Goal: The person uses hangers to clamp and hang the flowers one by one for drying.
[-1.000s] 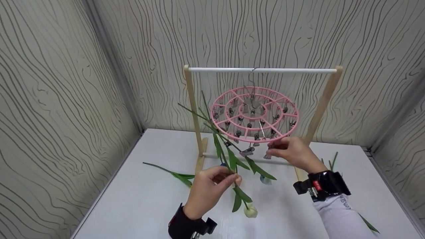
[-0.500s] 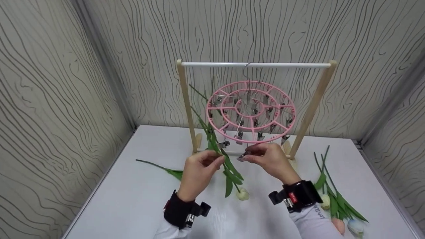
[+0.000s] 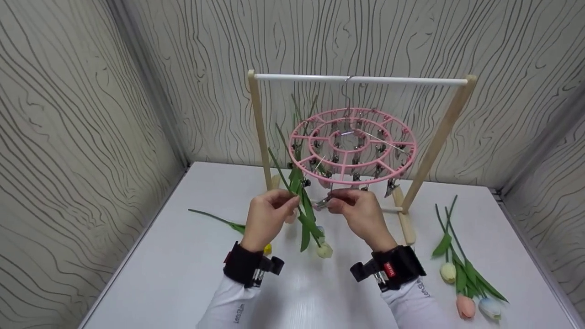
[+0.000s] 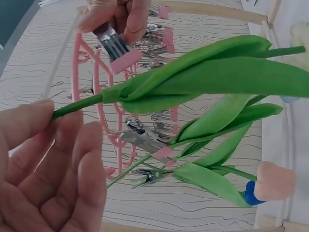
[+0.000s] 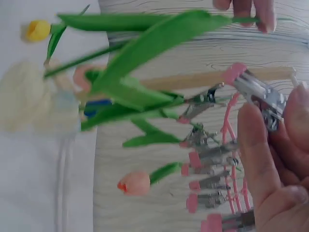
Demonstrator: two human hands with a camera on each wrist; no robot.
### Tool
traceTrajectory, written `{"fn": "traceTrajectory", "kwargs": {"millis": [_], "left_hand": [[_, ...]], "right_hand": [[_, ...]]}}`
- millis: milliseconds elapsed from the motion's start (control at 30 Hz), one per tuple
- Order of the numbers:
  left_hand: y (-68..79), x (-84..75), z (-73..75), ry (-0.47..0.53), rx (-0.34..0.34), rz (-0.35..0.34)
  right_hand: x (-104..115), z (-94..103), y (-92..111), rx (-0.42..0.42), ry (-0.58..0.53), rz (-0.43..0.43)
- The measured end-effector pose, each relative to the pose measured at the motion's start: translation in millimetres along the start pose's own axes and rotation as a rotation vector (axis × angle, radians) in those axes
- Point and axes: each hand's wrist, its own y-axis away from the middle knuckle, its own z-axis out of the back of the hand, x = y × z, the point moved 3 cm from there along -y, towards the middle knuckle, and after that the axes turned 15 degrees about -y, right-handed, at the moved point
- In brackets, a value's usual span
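Note:
In the head view my left hand pinches the green stem of a white tulip, its flower hanging down to the front. Close beside it, my right hand pinches a metal clip with pink tips. That clip belongs to a pink round clip hanger. The left wrist view shows the held tulip's leaves just below the clip's pink tips, apart from them. Behind, other clips grip tulip stems, including one with a peach flower.
The hanger hooks over a white rod on a wooden stand. A yellow tulip lies at left, partly behind my left wrist. White, peach and pale blue tulips lie at right. Patterned walls enclose the table.
My right hand has moved left with the clip, close to the held stem, and the hanger has turned with it. My left hand has shifted up and left, still pinching the tulip.

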Motion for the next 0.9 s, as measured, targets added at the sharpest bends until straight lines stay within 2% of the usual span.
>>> {"fn": "traceTrajectory", "kwargs": {"millis": [200,433,600,900], "left_hand": [[-9.8,-2.1,-4.6,-0.009,-0.004,-0.008],[-16.9,-13.4,-15.7,0.005,0.052,-0.042],[-17.4,-20.3,-17.2,0.011,0.053,-0.046],[-19.2,-23.6,-14.0,0.008,0.025,-0.008]], "right_hand": [[2,-3.8,0,-0.124,-0.126,-0.004],[9,-3.7,6,-0.182,-0.071,0.096],[9,-6.7,10,-0.216,-0.087,0.124],[6,-9.6,10,-0.260,-0.136,0.152]]}}
